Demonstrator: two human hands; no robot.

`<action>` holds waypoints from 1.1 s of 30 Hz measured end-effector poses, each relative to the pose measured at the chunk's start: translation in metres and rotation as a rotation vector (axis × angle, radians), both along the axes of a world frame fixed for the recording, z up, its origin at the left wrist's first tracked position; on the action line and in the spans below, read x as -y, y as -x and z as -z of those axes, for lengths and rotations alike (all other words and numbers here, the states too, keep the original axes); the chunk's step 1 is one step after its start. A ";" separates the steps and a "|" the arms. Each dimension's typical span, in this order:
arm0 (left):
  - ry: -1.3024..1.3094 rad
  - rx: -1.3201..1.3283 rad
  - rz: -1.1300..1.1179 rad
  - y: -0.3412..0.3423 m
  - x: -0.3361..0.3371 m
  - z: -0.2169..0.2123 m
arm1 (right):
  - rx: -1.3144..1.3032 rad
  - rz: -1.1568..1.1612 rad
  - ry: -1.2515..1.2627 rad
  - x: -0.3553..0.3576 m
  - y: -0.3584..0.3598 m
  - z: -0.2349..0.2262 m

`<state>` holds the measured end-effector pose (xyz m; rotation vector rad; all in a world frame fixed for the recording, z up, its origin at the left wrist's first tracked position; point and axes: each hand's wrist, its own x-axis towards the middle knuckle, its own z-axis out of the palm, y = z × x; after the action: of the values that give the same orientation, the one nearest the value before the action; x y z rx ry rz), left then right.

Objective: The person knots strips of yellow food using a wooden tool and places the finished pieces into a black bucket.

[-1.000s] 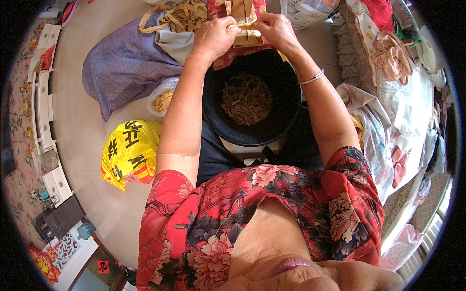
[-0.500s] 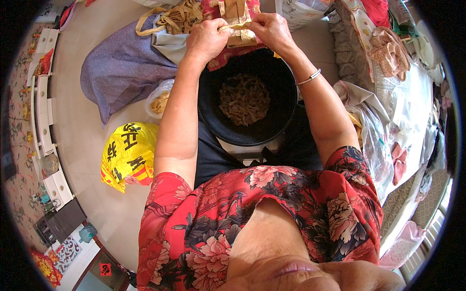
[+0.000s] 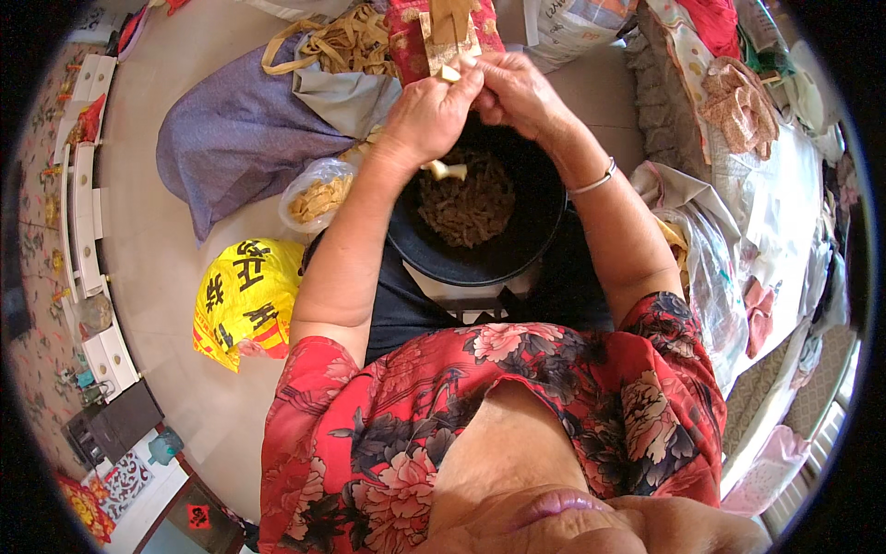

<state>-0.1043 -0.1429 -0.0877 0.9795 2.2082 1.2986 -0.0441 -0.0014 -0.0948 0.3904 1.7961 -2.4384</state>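
Note:
My left hand is closed on a pale yellowish strip. One end of the strip shows by my thumb, and another hangs below the hand over a black tub. My right hand is closed beside it, thumb and finger pinched at a pale bit of the same strip near the left thumb. Inside the tub lies a heap of brownish short pieces. Just beyond my hands, a tan wooden piece rests on a patterned, light-coloured block, over a red cloth-covered support.
At the left a blue-grey cloth lies by a pile of long tan strips. A clear bag of yellowish pieces and a yellow plastic bag stand nearer. Cloths and plastic sheeting cover the right side.
Both hands have come back from the block toward me, over the tub's far rim, and closer together. The strip, stretched between them before, now hangs partly below my left hand.

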 end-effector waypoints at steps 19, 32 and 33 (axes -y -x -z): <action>-0.822 -0.604 -0.137 0.013 0.007 -0.027 | -0.307 -0.157 0.506 0.034 -0.019 -0.030; -0.278 -0.066 -0.216 0.001 0.008 -0.016 | -0.106 0.144 -0.081 0.036 -0.017 -0.016; -0.287 -0.111 -0.212 0.000 0.009 -0.019 | -0.043 0.079 0.110 0.032 -0.018 -0.019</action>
<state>-0.1047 -0.1523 -0.0692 0.9575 2.3023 1.7345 -0.0263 -0.0333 -0.0760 0.4098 1.6834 -2.6048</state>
